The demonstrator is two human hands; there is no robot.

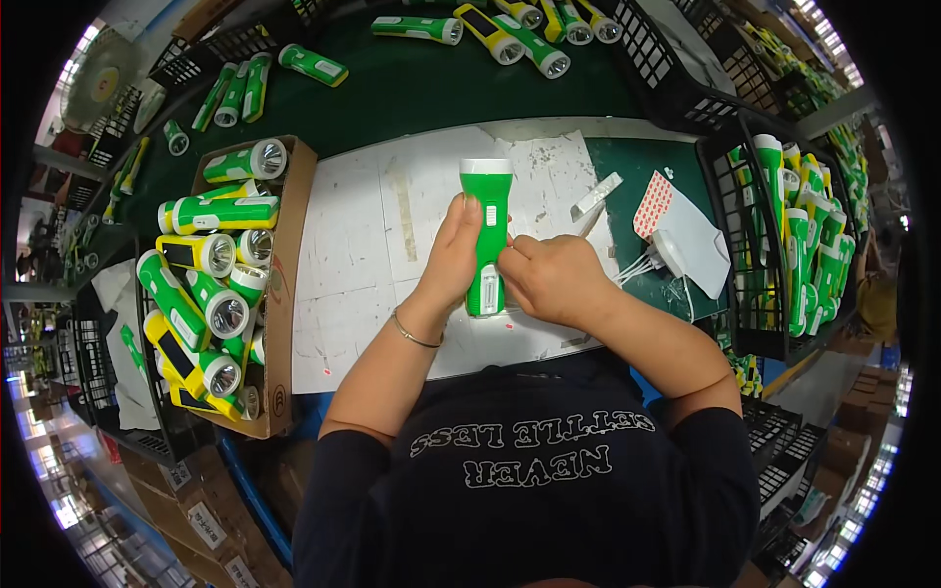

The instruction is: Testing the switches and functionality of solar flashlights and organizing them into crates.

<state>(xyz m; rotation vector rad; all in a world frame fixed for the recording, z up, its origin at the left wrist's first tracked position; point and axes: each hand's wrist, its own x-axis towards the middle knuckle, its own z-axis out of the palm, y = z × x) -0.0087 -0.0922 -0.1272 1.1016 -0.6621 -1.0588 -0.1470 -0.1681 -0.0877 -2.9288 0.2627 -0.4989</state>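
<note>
A green flashlight (487, 188) with a white head stands lengthwise in front of me, its head pointing away and a white switch on the side facing up. My left hand (455, 253) is closed round its left side, the thumb along the body near the switch. My right hand (554, 277) is closed against the lower right side, fingertips at the body beside a pale panel near the tail. Whether those right fingers pinch some small part is hidden. Below lies a white work sheet (363, 265) with stains and small red bits.
Left, a cardboard box (294, 225) holds several green and yellow flashlights. Right, a black crate (735, 294) is full of them. Nearer are a sheet of red-patterned stickers (652, 204), a white corded device (670, 253) and a white block (596, 196). More flashlights (417, 29) lie on the green table beyond.
</note>
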